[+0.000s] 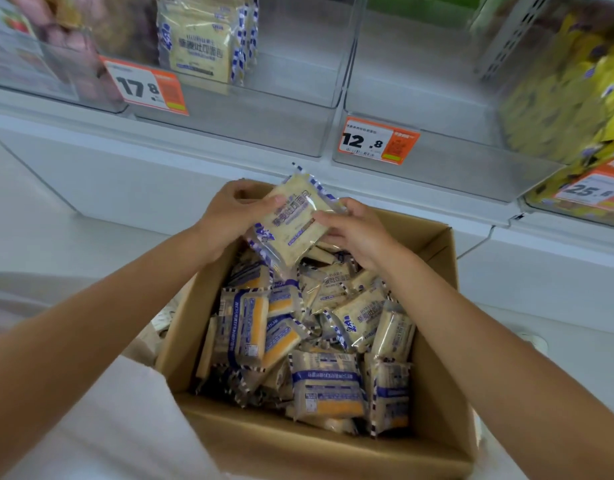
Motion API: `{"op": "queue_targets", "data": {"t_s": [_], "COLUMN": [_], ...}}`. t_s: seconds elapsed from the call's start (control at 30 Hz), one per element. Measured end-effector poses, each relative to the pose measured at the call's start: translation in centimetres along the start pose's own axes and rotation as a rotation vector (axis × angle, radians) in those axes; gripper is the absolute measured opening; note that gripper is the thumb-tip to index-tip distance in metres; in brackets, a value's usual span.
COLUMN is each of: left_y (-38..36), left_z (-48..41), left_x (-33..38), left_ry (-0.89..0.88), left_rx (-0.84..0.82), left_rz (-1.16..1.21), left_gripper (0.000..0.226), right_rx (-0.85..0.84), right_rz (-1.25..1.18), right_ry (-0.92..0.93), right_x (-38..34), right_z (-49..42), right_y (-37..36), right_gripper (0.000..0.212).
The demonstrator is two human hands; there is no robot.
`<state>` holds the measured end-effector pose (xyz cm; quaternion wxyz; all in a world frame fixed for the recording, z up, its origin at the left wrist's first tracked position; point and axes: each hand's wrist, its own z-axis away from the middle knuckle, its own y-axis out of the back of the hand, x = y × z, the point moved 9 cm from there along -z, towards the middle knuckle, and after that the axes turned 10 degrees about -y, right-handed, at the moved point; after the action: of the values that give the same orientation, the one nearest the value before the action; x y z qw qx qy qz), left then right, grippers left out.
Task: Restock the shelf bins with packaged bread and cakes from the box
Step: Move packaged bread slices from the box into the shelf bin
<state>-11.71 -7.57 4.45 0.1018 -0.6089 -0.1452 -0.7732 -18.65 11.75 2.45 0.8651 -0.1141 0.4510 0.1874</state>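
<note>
Gripping one packaged bread (291, 223) from either side, the left hand (234, 214) and the right hand (355, 232) held it tilted just above the far end of the open cardboard box (333, 448). The left fingers curled over its upper left edge, and the right thumb and fingers pinched its right edge. Below it the box was heaped with loose packs (309, 341) with blue-and-white checked seams, some showing yellow cake and lying at all angles. On the shelf above, a clear bin (264, 129) held matching bread packs (201, 43) standing upright behind the 17.8 price tag (148, 86). Just beside it on the right sat another clear bin (454, 168) bearing the 12.8 price tag (376, 140) — and, at the far right, a bin of yellow packs (575, 98).
</note>
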Motion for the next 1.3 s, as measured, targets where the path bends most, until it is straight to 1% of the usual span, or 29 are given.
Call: {"op": "queue_targets", "data": {"t_s": [0.03, 0.07, 0.1, 0.17, 0.23, 0.27, 0.3, 0.4, 0.43, 0.5, 0.57, 0.63, 0.7, 0.73, 0.8, 0.83, 0.9, 0.93, 0.97, 1.03, 1.1, 1.17, 1.23, 1.27, 1.3], "left_y": [-1.0, -2.0, -2.8, -4.1, -5.2, -5.4, -5.4, -4.5, -4.4, -4.2, -4.1, -3.9, -3.5, -3.3, -3.0, -3.0, -2.9, -2.9, -2.9, -3.5, -4.6, -5.3, -4.3, -3.3, -2.2], "left_z": [0.4, 1.1, 1.7, 2.6, 3.2, 3.3, 3.2, 2.4, 2.3, 2.2, 2.4, 2.3, 2.3, 2.2, 2.1, 2.0, 1.8, 1.7, 1.7, 2.0, 2.6, 3.1, 2.6, 2.3, 2.0], "left_x": [-1.0, -1.7, -2.3, -3.0, -3.6, -3.6, -3.7, -4.5, -4.9, -5.9, -7.0, -7.8, -8.4, -8.7, -9.0, -9.0, -8.7, -8.5, -8.1, -7.2, -5.9, -4.0, -2.6, -1.9, -1.1], "left_ry": [0.105, 0.194, 0.251, 0.302, 0.303, 0.296, 0.290, 0.277, 0.279, 0.299, 0.324, 0.337, 0.349, 0.352, 0.345, 0.330, 0.290, 0.271, 0.251, 0.228, 0.185, 0.087, 0.017, -0.001, -0.021], "left_rx": [-0.090, -0.160, -0.190, -0.217, -0.281, -0.301, -0.300, -0.265, -0.256, -0.234, -0.230, -0.223, -0.212, -0.210, -0.212, -0.215, -0.213, -0.209, -0.213, -0.265, -0.366, -0.428, -0.370, -0.331, -0.308], "left_rz": [0.070, 0.173, 0.288, 0.456, 0.493, 0.479, 0.463, 0.411, 0.393, 0.344, 0.301, 0.270, 0.253, 0.246, 0.217, 0.197, 0.164, 0.152, 0.148, 0.146, 0.102, 0.002, -0.029, -0.023, -0.031], "left_gripper": [0.050, 0.047, 0.043, 0.044, 0.049, 0.046, 0.042, 0.034, 0.034, 0.033, 0.033, 0.033, 0.033, 0.034, 0.034, 0.034, 0.034, 0.034, 0.033, 0.035, 0.039, 0.031, 0.023, 0.023, 0.024], "right_rx": [-0.019, -0.034, -0.040, -0.073, -0.163, -0.187, -0.171, 0.028, 0.032, -0.031, -0.085, -0.067, -0.025, -0.017, -0.030, -0.053, -0.100, -0.110, -0.112, -0.105, -0.072, -0.015, 0.004, -0.011, -0.041], "right_rz": [-0.119, -0.181, -0.215, -0.266, -0.245, -0.155, -0.004, 0.611, 0.752, 0.951, 1.100, 1.292, 1.513, 1.575, 1.575, 1.501, 1.214, 1.074, 0.968, 0.855, 0.843, 0.907, 0.971, 0.994, 1.000], "right_ry": [-0.028, -0.046, -0.057, -0.094, -0.145, -0.147, -0.128, -0.056, -0.065, -0.110, -0.153, -0.123, -0.029, -0.002, 0.007, -0.008, -0.029, -0.010, 0.037, 0.151, 0.246, 0.368, 0.461, 0.469, 0.437], "right_x": [0.5, 0.9, 1.3, 2.1, 3.1, 3.4, 3.7, 5.1, 6.2, 9.2, 11.7, 13.0, 13.0, 13.0, 12.9, 12.7, 10.7, 9.0, 6.9, 2.9, -0.3, -3.0, -5.2, -6.1, -6.9], "right_z": [0.1, 0.3, 0.6, 1.1, 1.6, 1.9, 2.1, 1.7, 1.3, 0.4, -0.6, -1.9, -2.8, -3.1, -3.2, -3.1, -2.2, -1.5, -0.8, 0.5, 1.1, 1.5, 1.9, 2.0, 2.2], "right_y": [0.3, 0.3, 0.3, 0.1, 0.1, 0.7, 1.9, 7.3, 8.3, 8.8, 8.1, 7.5, 6.9, 6.7, 6.9, 7.2, 7.5, 7.3, 6.8, 4.9, 2.2, -0.9, -3.7, -4.8, -5.8], "right_gripper": [0.034, 0.038, 0.043, 0.045, 0.041, 0.040, 0.038, 0.028, 0.028, 0.034, 0.044, 0.050, 0.043, 0.036, 0.023, 0.020, 0.017, 0.016, 0.016, 0.013, 0.017, 0.020, 0.030, 0.040, 0.053]}}
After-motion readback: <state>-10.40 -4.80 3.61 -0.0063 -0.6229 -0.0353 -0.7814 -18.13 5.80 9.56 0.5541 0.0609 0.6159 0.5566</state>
